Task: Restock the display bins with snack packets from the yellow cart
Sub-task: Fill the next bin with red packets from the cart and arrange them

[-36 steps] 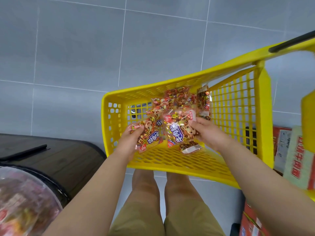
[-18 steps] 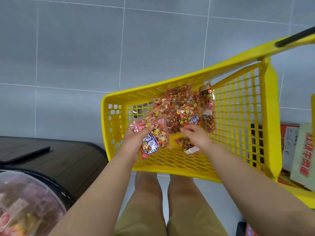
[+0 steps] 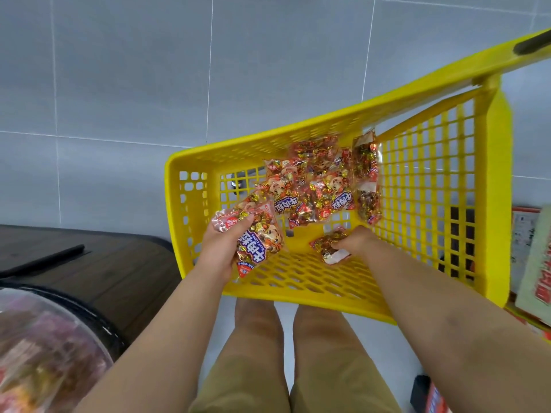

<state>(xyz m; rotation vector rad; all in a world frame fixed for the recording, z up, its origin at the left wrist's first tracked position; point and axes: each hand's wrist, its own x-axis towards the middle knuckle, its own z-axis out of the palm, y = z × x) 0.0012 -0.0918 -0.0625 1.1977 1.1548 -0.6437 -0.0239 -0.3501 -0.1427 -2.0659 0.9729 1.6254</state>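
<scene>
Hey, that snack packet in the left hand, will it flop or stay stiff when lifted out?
Probably floppy: the snack packet is thin film over loose wrapped pieces and crumples in the left hand. Likely light: one hand grips it alone. The glossy film may be slippery.

We see a bright yellow cart (image 3: 190, 158) with a lattice of square holes and a black handle (image 3: 533, 44). Its snack packets (image 3: 316, 186) glitter red, orange and gold, with blue-and-white lettering and a cartoon face. The floor (image 3: 134, 70) is grey tile crossed by pale lines, the surface (image 3: 104, 269) dark brown wood grain, our shorts (image 3: 247, 383) khaki
</scene>
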